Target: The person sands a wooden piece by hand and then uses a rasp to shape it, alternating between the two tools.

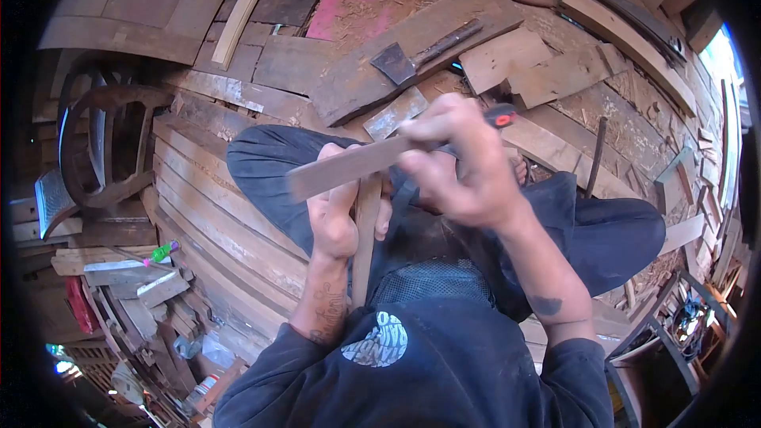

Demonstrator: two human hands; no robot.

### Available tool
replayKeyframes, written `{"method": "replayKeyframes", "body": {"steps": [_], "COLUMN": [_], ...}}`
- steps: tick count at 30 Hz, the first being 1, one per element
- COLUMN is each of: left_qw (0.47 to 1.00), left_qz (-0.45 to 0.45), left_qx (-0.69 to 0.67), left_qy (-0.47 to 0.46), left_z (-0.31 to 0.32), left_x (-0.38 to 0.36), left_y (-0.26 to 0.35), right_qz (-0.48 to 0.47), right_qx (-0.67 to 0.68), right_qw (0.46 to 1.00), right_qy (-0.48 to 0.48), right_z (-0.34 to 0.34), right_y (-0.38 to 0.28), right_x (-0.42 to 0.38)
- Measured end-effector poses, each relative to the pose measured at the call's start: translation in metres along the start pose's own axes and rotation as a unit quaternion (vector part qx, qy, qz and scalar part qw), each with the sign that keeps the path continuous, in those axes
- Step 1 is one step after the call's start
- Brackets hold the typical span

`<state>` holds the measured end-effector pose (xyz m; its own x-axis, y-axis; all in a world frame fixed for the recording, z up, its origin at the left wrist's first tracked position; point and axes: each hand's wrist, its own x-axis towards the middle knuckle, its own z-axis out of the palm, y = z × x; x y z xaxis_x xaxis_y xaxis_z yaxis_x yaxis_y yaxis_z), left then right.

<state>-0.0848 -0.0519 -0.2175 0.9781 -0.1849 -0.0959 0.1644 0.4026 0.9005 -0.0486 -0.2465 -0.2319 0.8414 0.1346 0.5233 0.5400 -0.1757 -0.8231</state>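
Observation:
My right hand (464, 166) grips one end of a flat wooden piece (345, 168), which points to the left and passes over my left hand. A dark handle end with a red ring (501, 117) shows just beyond my right knuckles; what it belongs to is hidden. My left hand (334, 214) is wrapped round a narrow wooden stick (365, 238) that runs down against the dark shirt. The flat piece crosses above the upper end of this stick; whether the two touch is unclear.
An axe-like tool (394, 63) lies on a broad plank (341, 99) ahead. Long boards (230, 222) are stacked at the left, near a round-framed object (75, 147). Wood offcuts (154, 289) lie at lower left, and a dark frame (654, 364) stands at lower right.

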Motion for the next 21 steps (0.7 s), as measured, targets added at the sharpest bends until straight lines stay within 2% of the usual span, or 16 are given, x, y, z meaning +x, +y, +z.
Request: {"method": "replayKeyframes", "body": {"steps": [1, 3, 6, 7, 8, 10, 13, 15, 16, 17, 21], "left_qw": [1.000, 0.998, 0.998, 0.999, 0.999, 0.999, 1.000, 0.998, 0.997, 0.996, 0.992], "left_qz": [0.018, 0.052, 0.055, 0.053, 0.042, 0.040, 0.020, 0.028, -0.008, 0.000, 0.046], "left_qx": [0.007, 0.021, 0.019, 0.004, -0.007, -0.007, 0.016, 0.046, 0.051, 0.073, 0.107], "left_qy": [-0.016, -0.041, -0.014, -0.013, 0.001, -0.008, 0.007, 0.019, 0.057, 0.048, 0.051], "left_z": [-0.003, -0.008, -0.006, -0.007, -0.011, -0.012, -0.011, -0.007, 0.001, 0.000, 0.003], "left_x": [0.002, 0.002, 0.001, 0.001, 0.003, 0.004, 0.004, 0.009, 0.006, 0.005, 0.006], "left_y": [-0.002, -0.005, 0.000, 0.001, -0.001, -0.003, -0.009, -0.017, -0.010, -0.011, -0.012], "right_qz": [-0.019, -0.038, -0.035, 0.006, 0.034, 0.161, 0.216, 0.138, 0.096, 0.052, 0.022], "right_qx": [-0.016, -0.043, -0.034, -0.029, 0.007, -0.030, 0.079, 0.024, -0.007, -0.038, -0.088], "right_qw": [1.000, 0.997, 0.999, 0.999, 0.999, 0.987, 0.969, 0.989, 0.995, 0.998, 0.995], "right_qy": [0.004, -0.052, -0.011, -0.031, -0.007, -0.004, 0.093, 0.047, 0.020, -0.008, -0.035], "right_z": [0.008, 0.011, 0.009, 0.000, -0.005, -0.019, -0.015, -0.013, -0.009, -0.006, 0.006], "right_y": [-0.005, -0.012, 0.005, 0.021, 0.039, 0.053, 0.043, 0.024, 0.013, 0.004, -0.015], "right_x": [0.006, 0.012, -0.003, -0.017, -0.032, -0.051, -0.047, -0.026, -0.015, -0.006, 0.007]}}
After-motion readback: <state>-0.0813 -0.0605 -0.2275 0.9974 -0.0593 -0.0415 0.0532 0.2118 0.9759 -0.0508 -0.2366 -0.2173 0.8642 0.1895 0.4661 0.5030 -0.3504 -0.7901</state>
